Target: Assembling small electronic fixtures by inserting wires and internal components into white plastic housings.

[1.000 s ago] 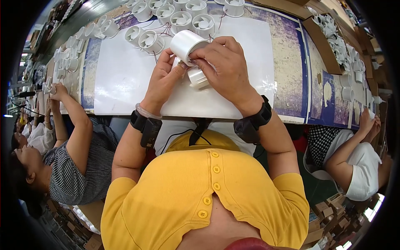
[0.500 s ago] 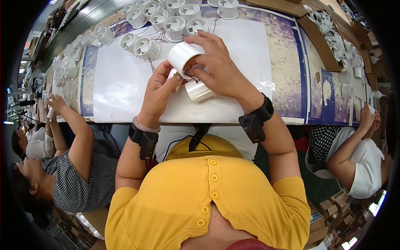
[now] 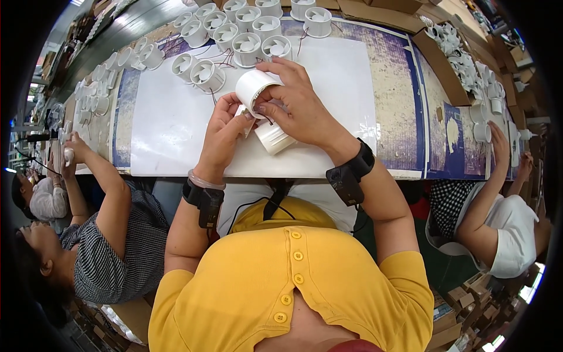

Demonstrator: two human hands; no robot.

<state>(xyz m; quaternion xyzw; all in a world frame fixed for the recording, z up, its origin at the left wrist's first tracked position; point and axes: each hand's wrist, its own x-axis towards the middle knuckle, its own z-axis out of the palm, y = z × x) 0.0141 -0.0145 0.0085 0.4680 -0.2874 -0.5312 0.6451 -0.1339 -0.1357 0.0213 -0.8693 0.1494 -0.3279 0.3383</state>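
A glossy white cylindrical housing (image 3: pixel 252 87) is tilted above the sheet, with my right hand (image 3: pixel 299 105) closed around its rim, thumb and fingers at its open end. My left hand (image 3: pixel 224 134) pinches a small white plastic piece (image 3: pixel 247 121) right below the housing. Thin dark wires show between the two hands near the right thumb. Under them, a white ribbed plastic body (image 3: pixel 274 138) lies slanted; I cannot tell whether the wires join it to the housing. My fingers hide part of the housing's inside.
White fan units (image 3: pixel 246 47) with red and dark wires stand in rows at the far side. A white sheet (image 3: pixel 346 117) covers the table middle. A cardboard box (image 3: pixel 441 66) of white parts stands at the far right. Co-workers sit at left and right.
The view has shifted slightly. Both hands keep their hold, the housing tilts a little differently, and the ribbed body shows more. The right co-worker's hand has reached to a white cylinder.
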